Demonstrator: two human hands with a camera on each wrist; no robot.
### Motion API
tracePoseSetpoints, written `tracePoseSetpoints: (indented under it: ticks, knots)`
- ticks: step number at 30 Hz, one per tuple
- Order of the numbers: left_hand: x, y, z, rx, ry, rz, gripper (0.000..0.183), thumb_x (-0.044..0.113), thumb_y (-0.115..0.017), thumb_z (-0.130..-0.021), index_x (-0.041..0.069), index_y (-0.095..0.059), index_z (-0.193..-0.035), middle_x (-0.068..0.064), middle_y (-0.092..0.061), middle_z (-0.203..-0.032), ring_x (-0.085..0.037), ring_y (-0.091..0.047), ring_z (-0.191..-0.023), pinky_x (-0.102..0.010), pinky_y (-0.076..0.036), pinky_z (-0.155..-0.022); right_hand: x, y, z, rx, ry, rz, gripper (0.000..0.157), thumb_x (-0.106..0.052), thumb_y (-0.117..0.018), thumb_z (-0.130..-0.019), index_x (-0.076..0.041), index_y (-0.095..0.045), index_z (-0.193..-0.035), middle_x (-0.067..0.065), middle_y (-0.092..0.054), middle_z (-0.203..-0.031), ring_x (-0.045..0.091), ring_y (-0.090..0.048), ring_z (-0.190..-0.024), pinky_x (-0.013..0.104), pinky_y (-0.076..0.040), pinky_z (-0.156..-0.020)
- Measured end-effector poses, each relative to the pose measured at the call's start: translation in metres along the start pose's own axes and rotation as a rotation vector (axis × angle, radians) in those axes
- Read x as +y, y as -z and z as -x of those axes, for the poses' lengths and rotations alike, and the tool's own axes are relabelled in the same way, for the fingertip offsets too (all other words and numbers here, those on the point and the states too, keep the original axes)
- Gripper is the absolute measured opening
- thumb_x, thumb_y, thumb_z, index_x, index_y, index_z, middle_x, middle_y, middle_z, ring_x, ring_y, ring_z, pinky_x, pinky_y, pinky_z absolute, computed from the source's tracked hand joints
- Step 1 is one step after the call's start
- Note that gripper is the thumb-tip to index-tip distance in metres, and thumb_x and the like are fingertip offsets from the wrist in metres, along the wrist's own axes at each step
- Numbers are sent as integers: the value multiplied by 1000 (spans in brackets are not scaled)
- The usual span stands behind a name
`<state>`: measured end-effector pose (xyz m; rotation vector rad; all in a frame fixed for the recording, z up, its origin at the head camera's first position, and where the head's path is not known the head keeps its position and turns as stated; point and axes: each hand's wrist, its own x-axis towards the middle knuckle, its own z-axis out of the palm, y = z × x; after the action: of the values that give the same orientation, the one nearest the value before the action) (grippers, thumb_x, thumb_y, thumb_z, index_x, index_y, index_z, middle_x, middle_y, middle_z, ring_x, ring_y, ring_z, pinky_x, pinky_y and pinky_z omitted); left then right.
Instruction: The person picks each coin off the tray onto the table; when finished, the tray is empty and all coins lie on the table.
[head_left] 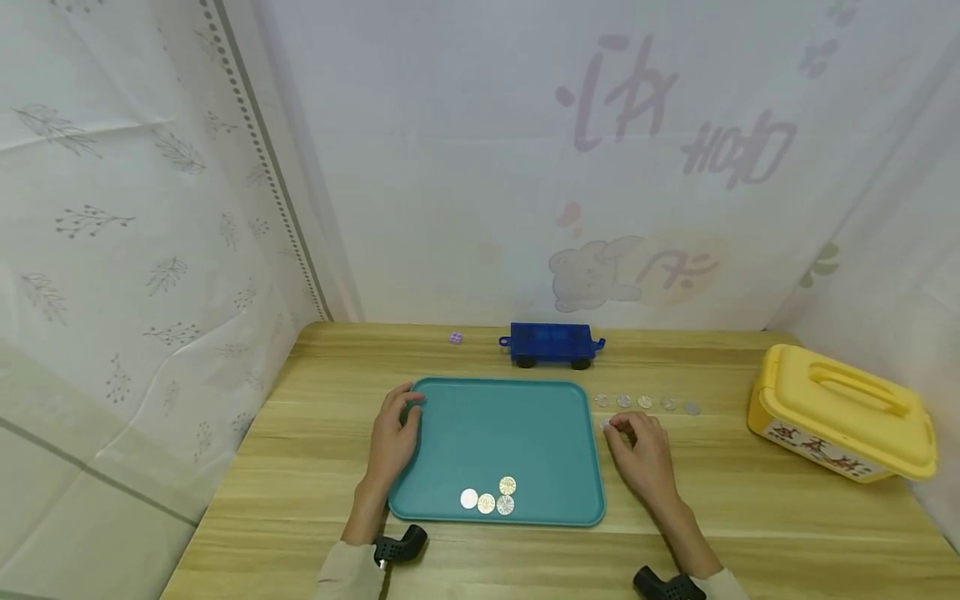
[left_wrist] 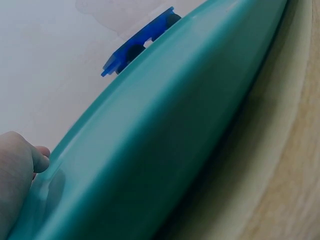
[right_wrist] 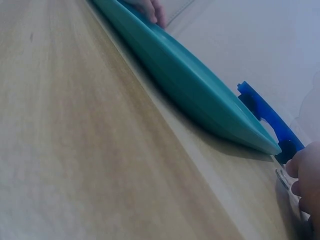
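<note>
A teal rectangular tray (head_left: 510, 433) lies on the table. My left hand (head_left: 392, 437) rests at the tray's upper left edge, its fingers and thumb loosely bent over the rim. In the left wrist view part of that hand (left_wrist: 17, 175) shows at the rim. To the right of the tray, my right hand (head_left: 643, 454) pinches a silver coin (right_wrist: 283, 178) between thumb and fingers. The coin stands tilted close over the table in the right wrist view. Several coins (head_left: 644, 402) lie in a row just beyond that hand. More gold and silver coins (head_left: 486, 503) lie near the tray's front edge.
A blue toy wagon (head_left: 551, 342) with black wheels stands behind the tray, and a small purple piece (head_left: 456, 337) lies to its left. At the right is a yellow lidded box (head_left: 840, 408) with a handle. White patterned cloth (head_left: 450, 167) hangs behind the table.
</note>
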<state>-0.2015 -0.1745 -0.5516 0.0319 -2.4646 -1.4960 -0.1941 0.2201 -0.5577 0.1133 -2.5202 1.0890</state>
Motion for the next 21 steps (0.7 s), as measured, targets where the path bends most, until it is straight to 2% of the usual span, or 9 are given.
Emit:
tracePoseSetpoints:
  ticks: [10,21]
  knots:
    - [2,1,-1,-2,-4,-6,21,6,-54,-101,4,-66,-118,-14,-49,-148,-37,-43,-141,-59,-34,-115,1,0,1,10,-7,-6,9,-10,-76,-86,-11,-68,-90,4,-68,-89,16,-49,-83,30,-32,-77]
    - [1,0,-1,19,-21,-8,36,2,-49,-101,-1,-57,-136,-16,-50,-149,-36,-43,-141,-55,-36,-116,2,-1,1,8,-5,-15,9,-9,-75,-86,-11,-68,-90,4,-68,-89,15,-49,-83,31,-32,-78]
